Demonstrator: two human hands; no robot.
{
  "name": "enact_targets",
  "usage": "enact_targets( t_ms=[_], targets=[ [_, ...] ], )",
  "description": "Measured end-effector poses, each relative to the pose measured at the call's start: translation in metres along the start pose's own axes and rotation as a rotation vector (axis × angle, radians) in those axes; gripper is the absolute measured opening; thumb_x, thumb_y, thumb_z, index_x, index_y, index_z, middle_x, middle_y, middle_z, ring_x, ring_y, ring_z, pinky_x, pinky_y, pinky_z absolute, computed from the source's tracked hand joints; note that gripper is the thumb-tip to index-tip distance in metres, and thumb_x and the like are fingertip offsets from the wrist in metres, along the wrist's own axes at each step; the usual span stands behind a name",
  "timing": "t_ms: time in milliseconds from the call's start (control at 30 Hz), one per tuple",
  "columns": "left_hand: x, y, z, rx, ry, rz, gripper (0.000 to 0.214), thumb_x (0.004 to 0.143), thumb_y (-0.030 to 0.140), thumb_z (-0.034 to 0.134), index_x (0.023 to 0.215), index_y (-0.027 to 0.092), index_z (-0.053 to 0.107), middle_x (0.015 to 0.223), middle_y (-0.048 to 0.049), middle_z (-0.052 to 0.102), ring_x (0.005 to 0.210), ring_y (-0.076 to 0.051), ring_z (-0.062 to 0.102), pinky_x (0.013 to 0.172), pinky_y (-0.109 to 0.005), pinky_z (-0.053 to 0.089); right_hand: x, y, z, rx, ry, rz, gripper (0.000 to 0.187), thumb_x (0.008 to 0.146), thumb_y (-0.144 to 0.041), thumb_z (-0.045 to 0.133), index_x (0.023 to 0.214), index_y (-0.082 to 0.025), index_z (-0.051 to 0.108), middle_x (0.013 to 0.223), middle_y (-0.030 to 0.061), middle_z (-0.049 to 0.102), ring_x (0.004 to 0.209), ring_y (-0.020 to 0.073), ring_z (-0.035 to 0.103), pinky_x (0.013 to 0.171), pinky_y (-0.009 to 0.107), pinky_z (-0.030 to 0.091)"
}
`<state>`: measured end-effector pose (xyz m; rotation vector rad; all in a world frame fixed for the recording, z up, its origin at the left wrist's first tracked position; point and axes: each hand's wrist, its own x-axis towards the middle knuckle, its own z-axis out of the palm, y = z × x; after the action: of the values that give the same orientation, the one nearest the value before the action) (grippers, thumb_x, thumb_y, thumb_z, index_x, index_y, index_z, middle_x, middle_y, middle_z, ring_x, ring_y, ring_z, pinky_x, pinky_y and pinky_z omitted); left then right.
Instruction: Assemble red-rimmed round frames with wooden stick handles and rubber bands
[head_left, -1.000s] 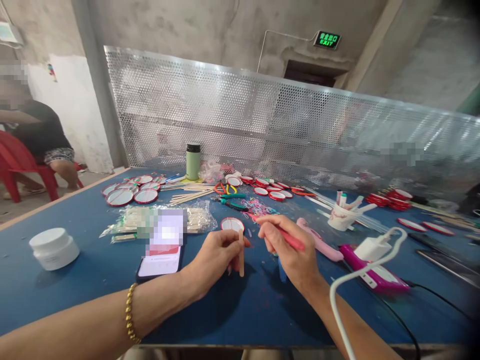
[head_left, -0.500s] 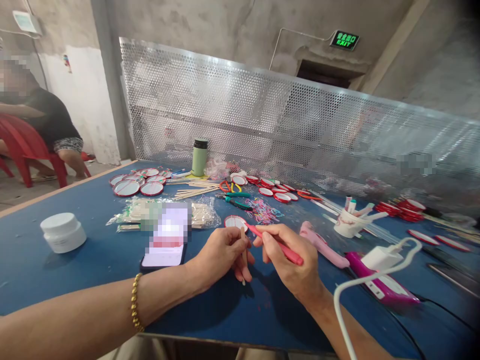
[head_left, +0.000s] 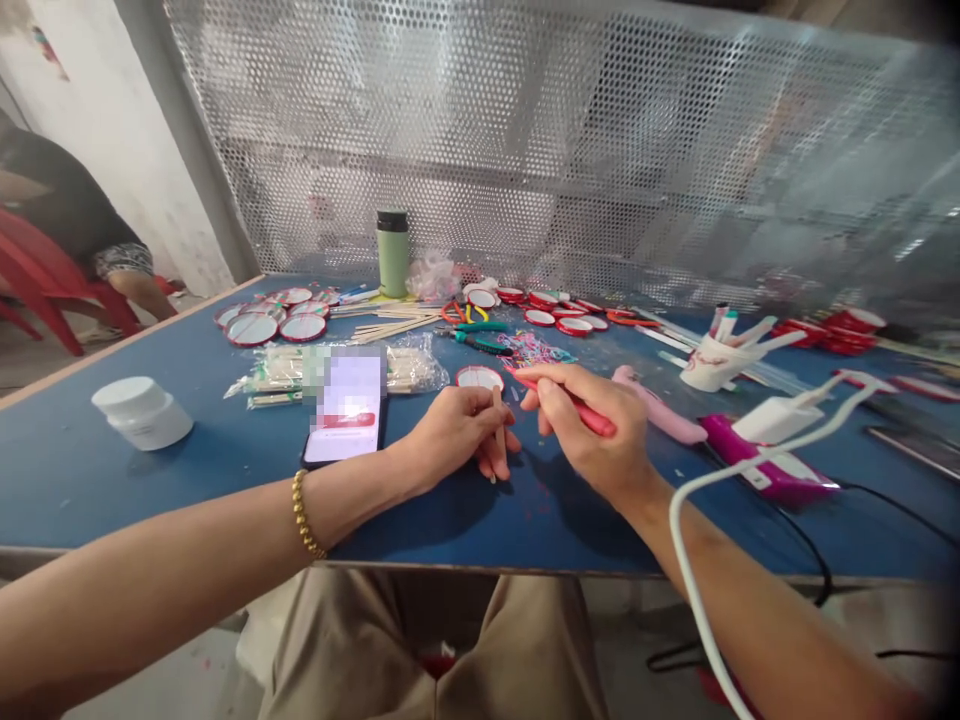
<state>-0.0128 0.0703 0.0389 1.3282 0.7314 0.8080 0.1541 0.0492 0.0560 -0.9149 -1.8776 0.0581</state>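
Note:
My left hand (head_left: 454,432) is closed on a thin flat wooden stick (head_left: 499,432), which points down toward the table's front edge. In my right hand (head_left: 611,450) is a red pen (head_left: 596,420), gripped as for writing, its tip to the right of the stick's upper end and apart from it. Just beyond my left fingers lies a round white disc with a red rim (head_left: 480,377), partly covered by that hand. Behind it are teal-handled pliers (head_left: 487,345) and a pile of small pink and blue pieces (head_left: 541,348).
A lit phone (head_left: 349,400) lies beside my left forearm, near a white jar (head_left: 142,412). Bagged sticks (head_left: 412,365), a green bottle (head_left: 392,255) and several red-rimmed discs stand farther back. At right are a pen cup (head_left: 712,365), a pink glue gun (head_left: 664,410) and a purple power strip (head_left: 772,465) with a white cable.
The view has tilted downward, so my lap shows and the exit sign is out of view. Both hands keep their holds on the stick and the pen.

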Motion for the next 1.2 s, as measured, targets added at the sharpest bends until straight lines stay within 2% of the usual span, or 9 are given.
enact_targets(
  t_ms=[267,500,733,867,1200],
  targets=[
    [0.003,-0.007,0.000,0.081,-0.032,0.054,0.016,0.093,0.025,0.046,0.083,0.014,0.053,0.067,-0.0033,0.069,0.040,-0.009,0.059,0.036,-0.016,0.042,0.005,0.008,-0.006,-0.073,-0.010,-0.063,0.024,0.097,-0.023,0.048,0.104,-0.019,0.070,0.075,0.0026,0.068,0.067,0.0142,0.066,0.066,0.027,0.054],
    [0.007,-0.015,0.003,0.057,0.004,0.044,0.025,0.091,0.040,0.050,0.084,0.016,0.051,0.064,-0.0017,0.067,0.037,-0.008,0.056,0.033,-0.015,0.038,0.008,0.021,-0.013,-0.152,-0.019,-0.116,0.024,0.098,-0.022,0.045,0.101,-0.019,0.069,0.074,0.0033,0.067,0.072,0.0161,0.066,0.069,0.029,0.055],
    [0.009,-0.014,0.003,0.005,0.036,0.056,0.021,0.091,0.036,0.049,0.084,0.016,0.049,0.062,-0.0015,0.066,0.039,-0.009,0.058,0.036,-0.016,0.041,0.004,0.009,-0.013,-0.109,-0.007,-0.210,0.021,0.094,-0.013,0.048,0.101,-0.019,0.068,0.076,0.0022,0.068,0.070,0.0139,0.066,0.068,0.026,0.054],
    [0.009,-0.013,0.002,0.006,0.025,0.054,0.020,0.091,0.035,0.049,0.085,0.015,0.050,0.064,-0.0017,0.066,0.039,-0.009,0.058,0.036,-0.016,0.040,0.005,0.007,-0.013,-0.116,-0.025,-0.201,0.021,0.094,-0.013,0.048,0.099,-0.019,0.068,0.074,0.0015,0.068,0.071,0.0142,0.067,0.070,0.026,0.054],
    [0.008,-0.015,-0.003,0.026,0.017,0.079,0.026,0.091,0.042,0.049,0.084,0.017,0.051,0.061,-0.0005,0.065,0.038,-0.009,0.056,0.035,-0.016,0.039,0.003,-0.001,-0.012,-0.118,-0.017,-0.208,0.021,0.094,-0.012,0.049,0.101,-0.021,0.067,0.073,-0.0001,0.068,0.063,0.0125,0.066,0.061,0.025,0.052]
  ],
)
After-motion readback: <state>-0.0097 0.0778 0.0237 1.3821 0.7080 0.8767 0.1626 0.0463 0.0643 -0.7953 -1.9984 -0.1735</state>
